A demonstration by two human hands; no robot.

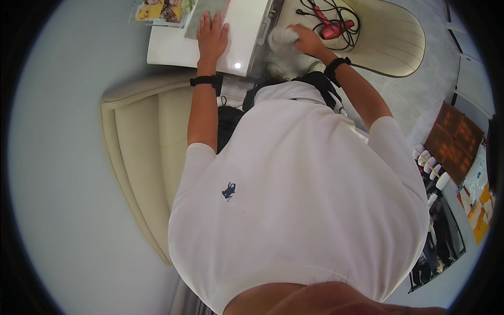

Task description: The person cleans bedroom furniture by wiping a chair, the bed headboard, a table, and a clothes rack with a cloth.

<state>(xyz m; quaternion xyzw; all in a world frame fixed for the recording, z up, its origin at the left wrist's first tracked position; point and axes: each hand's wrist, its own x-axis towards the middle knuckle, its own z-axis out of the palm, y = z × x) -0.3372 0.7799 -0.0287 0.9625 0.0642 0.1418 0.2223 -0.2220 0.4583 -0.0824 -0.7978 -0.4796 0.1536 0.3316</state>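
My left hand [212,37] rests palm down, fingers a little apart, on a white glossy tabletop [246,35]. Its fingers lie over the edge of a grey-green cloth [201,23], and nothing is gripped in it. Beside the table's right side, my right hand [310,41] holds a white cloth-like bundle [284,42], which is blurred. Close to that hand, a red hair dryer [334,29] lies with its coiled black cord on a cream padded seat [390,37].
A clear holder with printed pictures [159,11] stands at the table's back left. To my left is a cream padded chair [143,141] against a pale wall [67,157]. Grey floor tiles [397,94] show at right, near a brown panelled surface [453,138] and several white rounded items [429,163].
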